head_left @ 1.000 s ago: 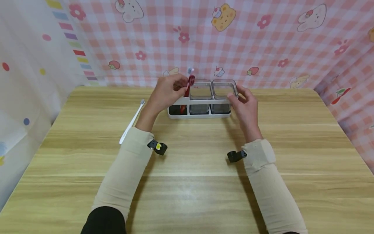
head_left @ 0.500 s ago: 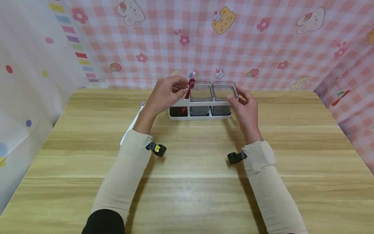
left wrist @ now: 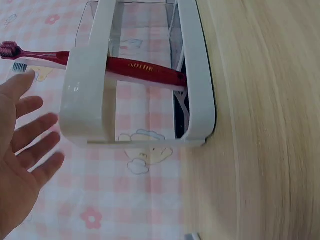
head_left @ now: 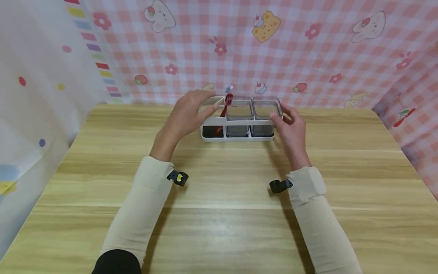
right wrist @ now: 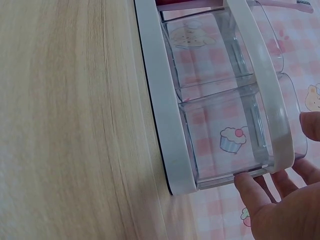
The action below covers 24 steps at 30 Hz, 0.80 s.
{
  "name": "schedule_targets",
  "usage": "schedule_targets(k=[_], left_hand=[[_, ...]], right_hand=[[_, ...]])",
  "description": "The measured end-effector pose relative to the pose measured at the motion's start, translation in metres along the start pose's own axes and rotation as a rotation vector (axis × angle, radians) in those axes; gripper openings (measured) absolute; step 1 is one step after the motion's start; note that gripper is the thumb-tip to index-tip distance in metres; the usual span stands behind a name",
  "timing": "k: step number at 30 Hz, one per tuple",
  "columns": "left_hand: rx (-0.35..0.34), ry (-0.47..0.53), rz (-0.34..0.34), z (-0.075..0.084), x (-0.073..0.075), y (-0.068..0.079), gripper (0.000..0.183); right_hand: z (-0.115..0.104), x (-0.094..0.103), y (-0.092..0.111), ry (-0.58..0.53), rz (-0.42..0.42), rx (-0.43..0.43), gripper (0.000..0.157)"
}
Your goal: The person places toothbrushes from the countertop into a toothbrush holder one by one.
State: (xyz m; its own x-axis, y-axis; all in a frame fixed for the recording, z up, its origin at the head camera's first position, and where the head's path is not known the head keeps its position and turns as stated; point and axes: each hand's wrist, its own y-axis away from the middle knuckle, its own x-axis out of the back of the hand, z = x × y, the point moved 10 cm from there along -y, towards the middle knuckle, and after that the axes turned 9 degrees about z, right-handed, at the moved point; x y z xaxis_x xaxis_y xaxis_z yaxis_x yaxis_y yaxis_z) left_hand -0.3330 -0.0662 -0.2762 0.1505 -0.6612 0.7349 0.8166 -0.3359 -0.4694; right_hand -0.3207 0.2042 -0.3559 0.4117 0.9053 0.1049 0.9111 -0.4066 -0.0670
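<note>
A white toothbrush holder (head_left: 239,139) stands at the back of the table, with two clear cups (right wrist: 220,135) in its middle and right slots. A dark red toothbrush (left wrist: 145,71) leans in the left slot, and a pale pink one with grey bristles (left wrist: 19,67) shows behind it. My left hand (head_left: 186,114) is beside the holder's left end, fingers spread, with nothing in it. My right hand (head_left: 292,129) grips the right end, thumb at the right cup's rim and fingers around the side.
A pale tip (left wrist: 192,236), perhaps of another toothbrush, shows on the wooden table (head_left: 219,228) at the bottom of the left wrist view. A pink checked cloth (head_left: 191,42) hangs right behind the holder.
My left hand has let go of the red toothbrush and moved slightly left, its fingers spreading. The left forearm now covers the white toothbrush on the table. My right hand keeps its grip.
</note>
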Motion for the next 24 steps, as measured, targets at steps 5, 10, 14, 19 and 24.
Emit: schedule_targets(k=[5,10,14,19,24], left_hand=[[0.003,-0.156,-0.048,-0.005,0.001,0.007,0.065],[0.068,-0.299,-0.124,-0.016,0.003,0.015,0.077],[0.161,-0.351,-0.185,-0.032,0.008,0.026,0.082],[0.288,-0.335,-0.235,-0.055,0.010,0.042,0.084],[0.352,-0.344,-0.259,-0.071,0.012,0.057,0.083]], right_hand=[[0.001,0.001,0.000,0.009,0.000,0.003,0.051],[0.001,0.001,0.001,0.007,0.003,-0.007,0.051],[0.000,-0.001,0.001,-0.001,-0.002,-0.015,0.052],[-0.001,0.001,0.000,-0.008,0.005,-0.011,0.052],[-0.001,0.001,0.000,0.000,0.004,0.002,0.051]])
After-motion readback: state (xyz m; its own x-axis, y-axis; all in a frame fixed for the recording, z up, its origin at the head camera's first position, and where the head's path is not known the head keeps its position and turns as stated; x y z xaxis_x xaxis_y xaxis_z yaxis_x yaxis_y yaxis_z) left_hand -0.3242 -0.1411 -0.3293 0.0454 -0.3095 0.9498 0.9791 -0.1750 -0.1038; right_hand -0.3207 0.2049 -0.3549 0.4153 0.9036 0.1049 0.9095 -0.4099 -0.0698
